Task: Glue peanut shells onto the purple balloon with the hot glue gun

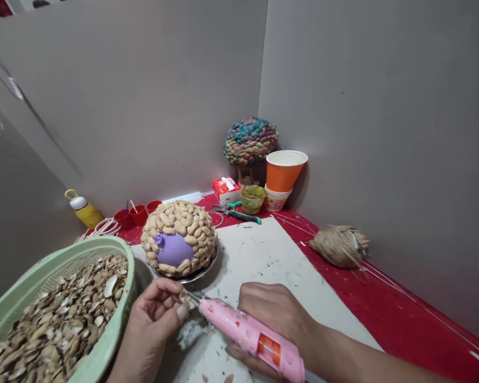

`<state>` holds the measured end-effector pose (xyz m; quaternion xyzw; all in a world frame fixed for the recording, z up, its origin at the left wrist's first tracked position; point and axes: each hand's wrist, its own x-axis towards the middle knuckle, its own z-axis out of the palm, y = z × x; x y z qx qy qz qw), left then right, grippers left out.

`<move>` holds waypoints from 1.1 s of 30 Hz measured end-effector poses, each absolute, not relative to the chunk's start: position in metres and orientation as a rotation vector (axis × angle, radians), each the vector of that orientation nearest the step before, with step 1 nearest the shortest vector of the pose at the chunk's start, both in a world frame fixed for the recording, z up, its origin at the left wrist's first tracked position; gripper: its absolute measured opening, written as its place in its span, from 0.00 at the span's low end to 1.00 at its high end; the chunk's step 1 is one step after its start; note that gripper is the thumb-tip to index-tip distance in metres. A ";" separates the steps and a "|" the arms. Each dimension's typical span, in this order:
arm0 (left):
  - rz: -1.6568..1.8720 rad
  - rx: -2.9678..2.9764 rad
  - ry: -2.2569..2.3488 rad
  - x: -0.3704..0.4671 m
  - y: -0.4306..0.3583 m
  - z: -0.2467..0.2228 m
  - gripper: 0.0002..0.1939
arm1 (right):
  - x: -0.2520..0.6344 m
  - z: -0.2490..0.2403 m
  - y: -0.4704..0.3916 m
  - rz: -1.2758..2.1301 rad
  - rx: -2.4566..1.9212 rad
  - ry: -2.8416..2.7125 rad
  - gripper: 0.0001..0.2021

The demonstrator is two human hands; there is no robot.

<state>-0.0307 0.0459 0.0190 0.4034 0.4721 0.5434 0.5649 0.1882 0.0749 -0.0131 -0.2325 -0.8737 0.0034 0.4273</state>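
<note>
My left hand (158,308) pinches a peanut shell (187,299) between thumb and fingers. My right hand (277,314) is wrapped round a pink hot glue gun (239,332), whose metal nozzle points left and meets the shell or nearly so. Just beyond stands a purple balloon (176,249) mostly covered in peanut shells (201,229), its knot and a bare patch facing me. It rests on a metal dish (199,274). Left of my left hand, a green basket (130,266) holds many loose shell halves (75,314).
White board (279,260) covers part of the red table (383,308). At the back are red cups (138,215), pliers (243,216), a tissue pack (226,189), a plastic tub (253,199), paper cups (285,173) and a coloured shell-covered ball (250,141). Twine (339,246) lies right; a yellow bottle (87,211) leans left.
</note>
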 end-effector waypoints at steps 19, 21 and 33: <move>1.356 1.049 1.191 -0.032 0.046 0.018 0.14 | 0.188 -0.006 0.073 -0.004 -0.565 -2.152 0.19; 1.359 1.054 1.193 -0.032 0.046 0.018 0.14 | 0.188 -0.006 0.073 0.002 -0.568 -2.156 0.19; 1.366 1.100 1.143 -0.040 0.044 0.013 0.12 | 0.189 -0.010 0.073 0.028 -0.575 -2.173 0.17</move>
